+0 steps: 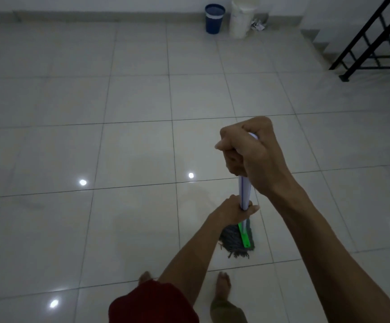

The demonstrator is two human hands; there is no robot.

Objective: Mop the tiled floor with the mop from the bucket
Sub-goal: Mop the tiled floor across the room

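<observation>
Located mop (242, 220) standing near vertical on tiled floor (131, 89), grey string head (233, 242) spread flat on a tile just ahead of two bare feet (223, 282), green clamp (244, 237) joining head to pale handle (245, 191). Noted right hand (245, 152) wrapped in a full fist over the very top of the handle, left hand (234, 209) clenched round the shaft lower down, just above the clamp, forearm running back to a red sleeve (152, 304). Judged the split grip deliberate: top fist as pivot and downward load, lower fist for steering and dragging the strings across the tile. Judged the steep handle angle the reason for the head sitting so close to the feet. Judged task under way, mop out of the bucket and working on the floor. Saw faint duller patches on tiles around and ahead of the head, possibly a wet film; cannot confirm in this dim light. Logged blue bucket (215, 18) well apart at the far wall, just beside a taller white container (241, 19), crumpled scraps (257, 26) to the right of that; presumably parked there clear of the mopping lanes. Logged black stair railing (376, 46) and steps (317, 41) at far right, bright lamp reflections (82, 182) on the glossy tiles. Searched for brands, labels, writing: none readable on mop, clamp, bucket or container; scraps too small to read.
</observation>
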